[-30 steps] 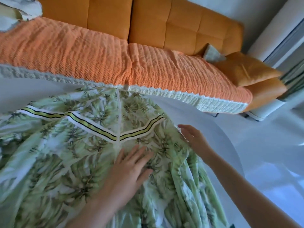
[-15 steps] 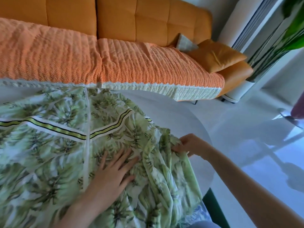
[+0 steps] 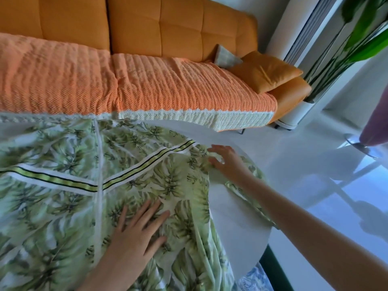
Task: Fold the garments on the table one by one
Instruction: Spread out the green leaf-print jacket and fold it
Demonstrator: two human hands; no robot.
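Note:
A green leaf-print garment (image 3: 63,206) with a white, yellow and black striped band (image 3: 144,166) lies spread over the white round table (image 3: 231,217). My left hand (image 3: 138,229) presses flat on the fabric near the table's middle, fingers spread. At the garment's far right edge, just past the end of the band, my right hand (image 3: 224,158) pinches a bit of the cloth. A strip of the same fabric runs under my right forearm along the table's rim.
An orange sofa (image 3: 178,26) with a textured orange throw (image 3: 147,85) stands right behind the table. Orange cushions (image 3: 266,72) lie at its right end. A green plant (image 3: 357,38) stands at the right, and blue patterned cloth (image 3: 254,278) shows below the table's edge.
My right hand has carried the garment's edge away from me and to the right, flattening the bunched folds and uncovering bare table. My left hand stays pressed on the fabric.

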